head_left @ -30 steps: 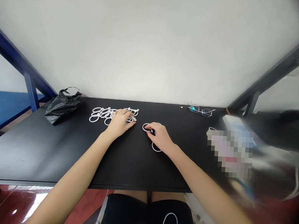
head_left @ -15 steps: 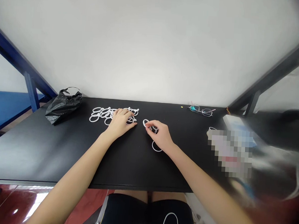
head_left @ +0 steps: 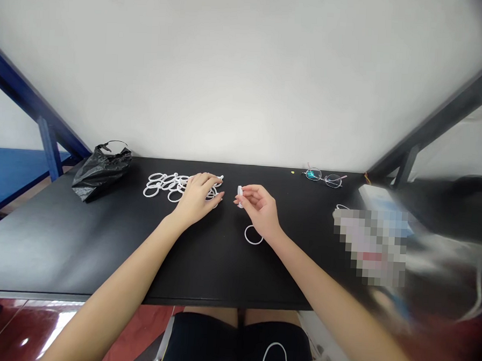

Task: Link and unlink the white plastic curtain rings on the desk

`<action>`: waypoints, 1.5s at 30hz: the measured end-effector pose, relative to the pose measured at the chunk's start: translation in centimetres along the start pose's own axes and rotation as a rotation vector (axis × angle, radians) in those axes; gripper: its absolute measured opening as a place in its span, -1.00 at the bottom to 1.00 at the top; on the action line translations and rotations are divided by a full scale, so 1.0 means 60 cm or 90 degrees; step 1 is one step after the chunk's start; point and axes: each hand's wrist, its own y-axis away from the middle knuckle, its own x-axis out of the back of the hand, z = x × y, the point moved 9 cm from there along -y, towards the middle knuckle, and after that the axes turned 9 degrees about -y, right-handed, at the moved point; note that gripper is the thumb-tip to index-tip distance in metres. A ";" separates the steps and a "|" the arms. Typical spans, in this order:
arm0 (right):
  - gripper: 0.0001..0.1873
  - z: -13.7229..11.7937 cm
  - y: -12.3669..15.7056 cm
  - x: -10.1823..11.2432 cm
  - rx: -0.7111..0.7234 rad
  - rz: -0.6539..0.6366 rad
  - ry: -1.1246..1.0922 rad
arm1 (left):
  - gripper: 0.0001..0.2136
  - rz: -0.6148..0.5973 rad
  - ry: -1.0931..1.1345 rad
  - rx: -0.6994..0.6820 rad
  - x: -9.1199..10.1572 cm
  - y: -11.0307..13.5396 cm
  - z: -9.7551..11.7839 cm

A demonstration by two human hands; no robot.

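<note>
Our left hand (head_left: 197,195) curls over the heap of white rings (head_left: 160,185), its fingers (head_left: 204,178) on them, any grip we cannot tell; our right hand (head_left: 260,207) pinches a ring (head_left: 239,196) in narrow fingers (head_left: 248,188), another ring (head_left: 253,235) below, open worktop (head_left: 220,271) reaching the front edge (head_left: 77,296).

From my screen, the white plastic rings (head_left: 160,186) look smooth with a faint sheen, and the loose ring (head_left: 253,235) matches them. The tabletop (head_left: 79,247) reads matt black, the crumpled plastic bag (head_left: 102,168) glossy black. The eyeglasses (head_left: 324,178) show thin metal rims, and the red floor tiles (head_left: 6,335) shine.
</note>
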 end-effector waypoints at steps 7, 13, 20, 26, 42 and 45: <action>-0.63 0.024 -0.005 -0.005 -0.128 -0.020 -0.145 | -0.53 -0.037 0.133 -0.153 0.004 0.008 0.097; -0.72 0.025 0.000 -0.013 -0.164 -0.042 -0.215 | -0.59 -0.018 0.133 -0.143 -0.004 0.009 0.092; -0.64 0.029 0.000 -0.006 -0.148 -0.022 -0.122 | -0.70 -0.053 0.208 -0.082 -0.013 0.007 0.074; -0.75 0.000 0.005 -0.004 -0.004 -0.028 -0.026 | -0.69 -0.109 0.501 0.123 -0.037 0.008 0.043; -0.86 -0.030 0.011 -0.003 0.108 -0.052 0.141 | -0.67 -0.308 0.701 0.188 -0.067 0.016 0.049; -0.86 -0.026 0.010 -0.002 0.111 -0.046 0.136 | -0.65 -0.298 0.672 0.184 -0.065 0.015 0.049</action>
